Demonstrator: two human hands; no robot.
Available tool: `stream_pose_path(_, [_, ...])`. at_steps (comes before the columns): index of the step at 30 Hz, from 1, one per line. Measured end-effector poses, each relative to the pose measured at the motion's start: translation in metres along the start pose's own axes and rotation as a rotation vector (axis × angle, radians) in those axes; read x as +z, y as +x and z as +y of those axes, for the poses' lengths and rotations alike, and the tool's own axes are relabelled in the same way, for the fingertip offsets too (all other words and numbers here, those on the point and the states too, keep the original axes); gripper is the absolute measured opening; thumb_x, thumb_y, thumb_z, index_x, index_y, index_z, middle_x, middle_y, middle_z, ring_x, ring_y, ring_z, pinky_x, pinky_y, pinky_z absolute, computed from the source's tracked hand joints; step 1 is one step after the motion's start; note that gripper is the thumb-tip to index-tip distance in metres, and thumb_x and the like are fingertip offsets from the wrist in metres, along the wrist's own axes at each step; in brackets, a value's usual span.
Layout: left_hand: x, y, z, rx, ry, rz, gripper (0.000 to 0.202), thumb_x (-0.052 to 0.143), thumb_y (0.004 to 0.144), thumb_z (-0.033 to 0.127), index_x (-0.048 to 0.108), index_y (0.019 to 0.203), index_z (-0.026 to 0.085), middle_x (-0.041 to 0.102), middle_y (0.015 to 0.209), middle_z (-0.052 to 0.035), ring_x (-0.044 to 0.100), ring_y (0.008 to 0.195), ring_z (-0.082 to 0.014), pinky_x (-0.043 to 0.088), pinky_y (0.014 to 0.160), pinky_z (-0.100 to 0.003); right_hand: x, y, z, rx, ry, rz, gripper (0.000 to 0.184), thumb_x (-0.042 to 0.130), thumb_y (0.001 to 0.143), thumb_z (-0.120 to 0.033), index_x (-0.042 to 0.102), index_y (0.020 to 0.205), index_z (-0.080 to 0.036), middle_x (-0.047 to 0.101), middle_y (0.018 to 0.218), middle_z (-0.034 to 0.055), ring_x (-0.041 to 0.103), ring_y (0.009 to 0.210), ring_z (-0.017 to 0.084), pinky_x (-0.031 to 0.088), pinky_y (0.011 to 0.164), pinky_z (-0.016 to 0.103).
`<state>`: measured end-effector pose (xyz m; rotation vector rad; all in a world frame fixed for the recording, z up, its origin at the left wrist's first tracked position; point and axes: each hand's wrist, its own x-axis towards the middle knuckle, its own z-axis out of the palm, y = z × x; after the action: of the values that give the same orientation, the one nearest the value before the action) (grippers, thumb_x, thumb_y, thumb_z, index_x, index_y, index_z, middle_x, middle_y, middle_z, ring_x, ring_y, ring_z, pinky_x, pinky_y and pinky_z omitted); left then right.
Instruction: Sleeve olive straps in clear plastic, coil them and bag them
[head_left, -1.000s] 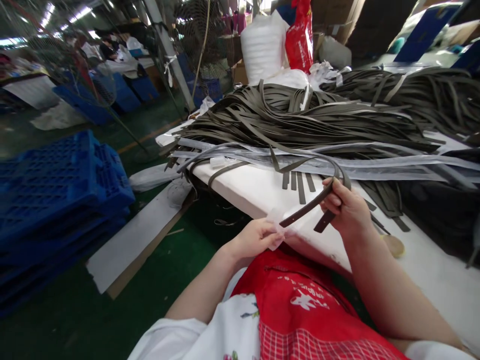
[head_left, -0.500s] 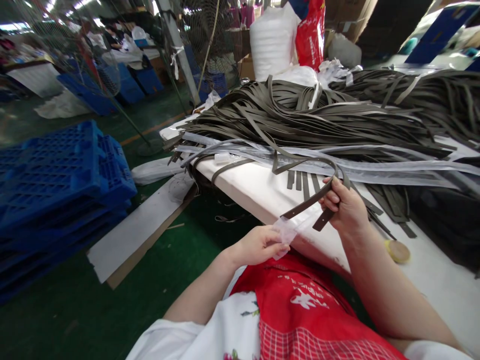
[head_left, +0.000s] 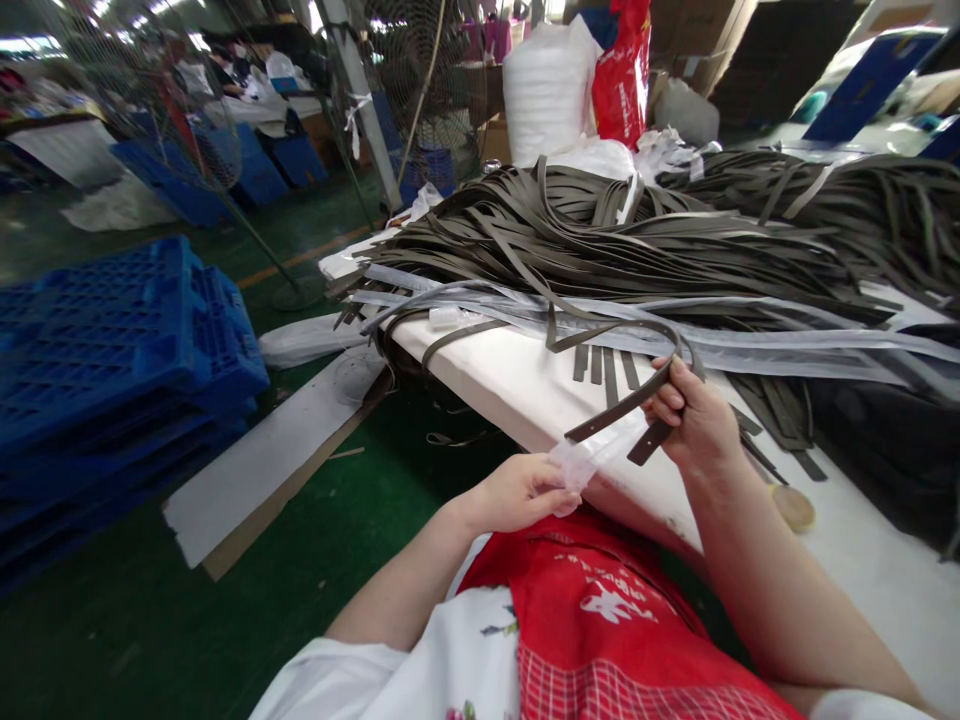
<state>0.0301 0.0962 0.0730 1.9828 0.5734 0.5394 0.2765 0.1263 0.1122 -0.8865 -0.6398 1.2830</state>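
Near the table's front edge, my left hand (head_left: 529,490) pinches the end of a clear plastic sleeve (head_left: 574,465). My right hand (head_left: 694,410) is closed around a dark grey-brown strap (head_left: 619,408) with small holes near its end. Two strap ends stick out from the right hand toward the left one, and one of them points at the sleeve. From my right hand the strap loops back toward a large pile of similar straps (head_left: 585,230) on the white table (head_left: 517,375). Long clear plastic sleeves (head_left: 742,335) lie along the pile's near side.
A roll of tape (head_left: 795,508) lies on the table beside my right forearm. Blue plastic pallets (head_left: 112,350) are stacked on the floor at left, near a white board (head_left: 277,460). Behind the table stand a white foam roll (head_left: 551,90) and a fan (head_left: 412,80).
Both hands keep their grips and hardly move. The view has shifted slightly; the strap and the sleeve stay almost in the same place.
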Motion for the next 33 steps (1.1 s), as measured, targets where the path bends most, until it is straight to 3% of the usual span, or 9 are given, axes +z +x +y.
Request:
stream_pose_path(5, [-0.002, 0.000, 0.000, 0.018, -0.011, 0.010, 0.027, 0.054, 0.095, 0.028, 0.071, 0.080, 0.014, 0.072, 0.091, -0.0069, 0.067, 0.090, -0.0168, 0.048, 0.085, -0.024, 0.003, -0.002, 0.005, 0.042, 0.005, -0.001, 0.033, 0.085, 0.068, -0.039, 0.070, 0.085, -0.016, 0.037, 0.043, -0.0126, 0.029, 0.032, 0.000, 0.047, 0.046, 0.014])
stream_pose_path(14, [-0.001, 0.000, 0.002, -0.009, -0.005, 0.006, 0.028, 0.054, 0.095, 0.029, 0.071, 0.078, 0.014, 0.073, 0.091, -0.0064, 0.067, 0.088, -0.0162, 0.048, 0.084, -0.023, -0.001, 0.003, -0.009, 0.009, 0.062, 0.034, 0.031, 0.085, 0.068, -0.037, 0.069, 0.085, -0.016, 0.037, 0.043, -0.0133, 0.029, 0.031, -0.001, 0.045, 0.044, 0.012])
stream_pose_path(24, [-0.002, 0.003, 0.000, 0.004, 0.000, 0.016, 0.024, 0.056, 0.093, 0.027, 0.074, 0.085, 0.013, 0.073, 0.096, -0.0088, 0.068, 0.091, -0.0178, 0.049, 0.086, -0.025, 0.004, -0.003, 0.004, 0.069, -0.023, -0.002, 0.037, 0.086, 0.066, -0.041, 0.070, 0.086, -0.015, 0.038, 0.043, -0.0127, 0.031, 0.032, -0.001, 0.046, 0.045, 0.013])
stream_pose_path(33, [0.001, 0.000, -0.007, -0.024, 0.001, 0.013, 0.027, 0.055, 0.095, 0.032, 0.075, 0.088, 0.015, 0.073, 0.097, -0.0076, 0.068, 0.091, -0.0172, 0.049, 0.085, -0.025, -0.001, 0.002, -0.008, 0.026, 0.075, 0.048, 0.035, 0.088, 0.064, -0.037, 0.068, 0.084, -0.017, 0.037, 0.042, -0.0141, 0.029, 0.030, -0.001, 0.047, 0.045, 0.013])
